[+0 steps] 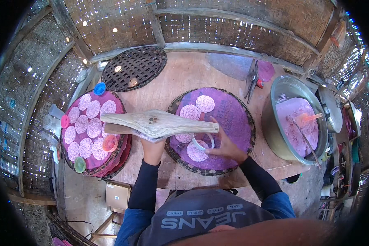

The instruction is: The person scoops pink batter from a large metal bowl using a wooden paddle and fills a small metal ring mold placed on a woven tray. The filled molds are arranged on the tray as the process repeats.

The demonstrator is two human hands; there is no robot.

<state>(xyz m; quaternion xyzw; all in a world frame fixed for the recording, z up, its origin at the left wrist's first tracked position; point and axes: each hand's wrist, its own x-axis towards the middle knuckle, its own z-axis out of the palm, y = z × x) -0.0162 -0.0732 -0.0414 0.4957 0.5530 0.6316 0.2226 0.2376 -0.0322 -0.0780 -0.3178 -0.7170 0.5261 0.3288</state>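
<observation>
A wooden hand press [153, 123], long with tapering ends and a few dark holes in its middle, hangs over the gap between two round trays. My left hand [152, 151] is closed around it from beneath, its fingers mostly hidden. Thumb and fingers of my right hand [227, 145] pinch a white ring [212, 142] just below the press's right end. Under the ring lies a pink lacy noodle disc [197, 154]. That disc and several others rest on the purple cloth of the right woven tray [233, 123]; the press partly covers one.
Left, stacked trays [121, 153] carry several pink discs, with coloured round pieces at the rim. A large metal basin [274, 139] of pink dough stands right, a stick and orange scoop inside. Behind are a lattice basket lid [134, 69] and tongs-like tools [252, 81]. A cardboard box [117, 196] sits below.
</observation>
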